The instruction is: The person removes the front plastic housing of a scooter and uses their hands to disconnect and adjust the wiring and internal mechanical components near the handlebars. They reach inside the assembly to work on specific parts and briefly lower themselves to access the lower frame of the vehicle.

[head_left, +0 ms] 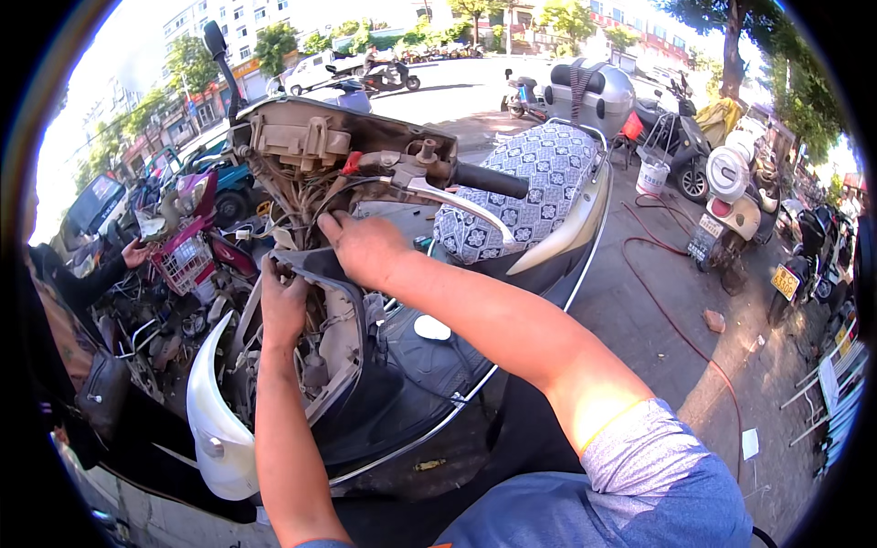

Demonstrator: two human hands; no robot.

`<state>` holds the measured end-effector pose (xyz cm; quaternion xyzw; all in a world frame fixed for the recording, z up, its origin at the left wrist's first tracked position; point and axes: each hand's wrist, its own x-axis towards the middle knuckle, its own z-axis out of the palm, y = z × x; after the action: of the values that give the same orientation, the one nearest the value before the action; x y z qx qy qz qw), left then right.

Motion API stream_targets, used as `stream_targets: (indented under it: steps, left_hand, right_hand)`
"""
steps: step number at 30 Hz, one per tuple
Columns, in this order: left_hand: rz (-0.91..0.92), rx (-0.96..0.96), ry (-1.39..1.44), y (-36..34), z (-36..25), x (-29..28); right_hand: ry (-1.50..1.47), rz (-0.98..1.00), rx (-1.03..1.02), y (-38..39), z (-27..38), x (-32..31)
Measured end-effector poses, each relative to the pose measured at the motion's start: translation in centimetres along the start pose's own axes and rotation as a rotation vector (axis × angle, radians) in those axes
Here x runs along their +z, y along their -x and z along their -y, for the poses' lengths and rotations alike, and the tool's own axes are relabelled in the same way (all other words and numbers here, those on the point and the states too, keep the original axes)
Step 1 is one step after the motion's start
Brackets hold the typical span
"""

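A scooter with its front covers taken apart stands before me. My left hand (285, 300) is closed, fingers curled at the top of the dark front panel (352, 329); whatever they hold is hidden. Just right of it, my right hand (361, 245) reaches under the handlebar (489, 179), its fingertips pressed together among the dusty wires and cables (297, 196). What it pinches is too small to tell. Above the hands are the silver brake lever (466, 205) and the opened handlebar cover (301, 137). A white front fender (219, 420) sits below left.
The scooter's patterned seat (534, 187) lies beyond the lever. At left, another person's hand (137, 253) is near a red scooter with a basket (183, 260). A dark red hose (671, 310) crosses the pavement near a white bucket (652, 173) and parked scooters (726, 219).
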<state>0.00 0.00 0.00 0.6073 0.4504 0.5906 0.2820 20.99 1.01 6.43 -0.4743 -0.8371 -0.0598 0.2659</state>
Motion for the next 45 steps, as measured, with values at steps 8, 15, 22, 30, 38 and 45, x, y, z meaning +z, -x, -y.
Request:
stream_targets:
  steps: [8, 15, 22, 30, 38, 45]
  left_hand:
    - [-0.071, 0.135, -0.137, 0.6, 0.7, 1.7]
    - [-0.081, 0.114, -0.113, 1.4, -2.1, 1.8]
    - [-0.161, 0.089, -0.235, 0.6, -0.6, 2.6]
    - [-0.184, -0.046, -0.003, 0.2, -0.7, 1.7]
    - [-0.142, -0.164, 0.377, 0.9, -2.1, 3.4]
    - [-0.057, -0.124, 0.252, 0.6, -1.9, 1.0]
  right_hand:
    - [-0.1, -0.036, -0.091, 0.8, -1.4, -1.2]
    - [-0.102, -0.063, -0.097, 0.6, 0.8, -1.9]
    - [-0.213, -0.102, -0.068, -0.1, -0.8, -2.8]
    - [-0.859, -0.052, 0.275, -0.9, 1.6, -0.8]
    - [-0.694, -0.06, 0.236, -2.4, -0.1, -1.0]
    - [-0.317, -0.102, 0.074, -1.8, 0.4, -0.7]
